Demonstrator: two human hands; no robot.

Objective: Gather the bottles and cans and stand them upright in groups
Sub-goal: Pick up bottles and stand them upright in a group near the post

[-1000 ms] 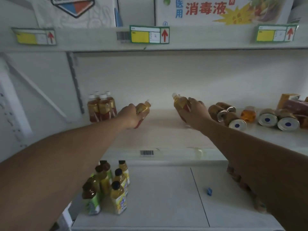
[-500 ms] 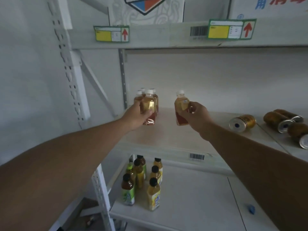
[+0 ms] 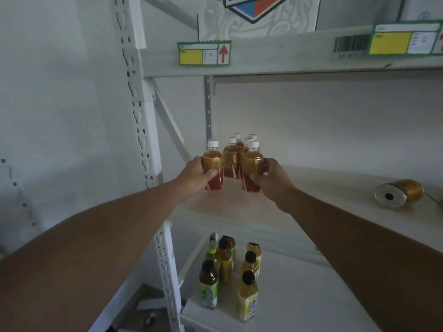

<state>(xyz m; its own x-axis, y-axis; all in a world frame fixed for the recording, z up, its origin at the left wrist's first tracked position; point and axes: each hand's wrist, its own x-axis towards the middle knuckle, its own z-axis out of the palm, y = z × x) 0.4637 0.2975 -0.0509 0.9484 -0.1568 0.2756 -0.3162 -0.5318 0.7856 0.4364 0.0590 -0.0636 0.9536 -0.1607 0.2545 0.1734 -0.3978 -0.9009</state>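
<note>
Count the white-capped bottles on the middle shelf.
6: one in the left hand at, one in the right hand at, four standing behind at. More may be hidden.

From my remote seat, all I get of the person is two forearms and two hands. The left hand [image 3: 196,174] and the right hand [image 3: 271,178] are both bare: I make out neither gloves nor rings. Neither wrist carries a watch or a band. Both forearms are uncovered the whole way, the left one entering from 8 o'clock and the right one from 4 o'clock, with no sleeve edge showing.
</note>
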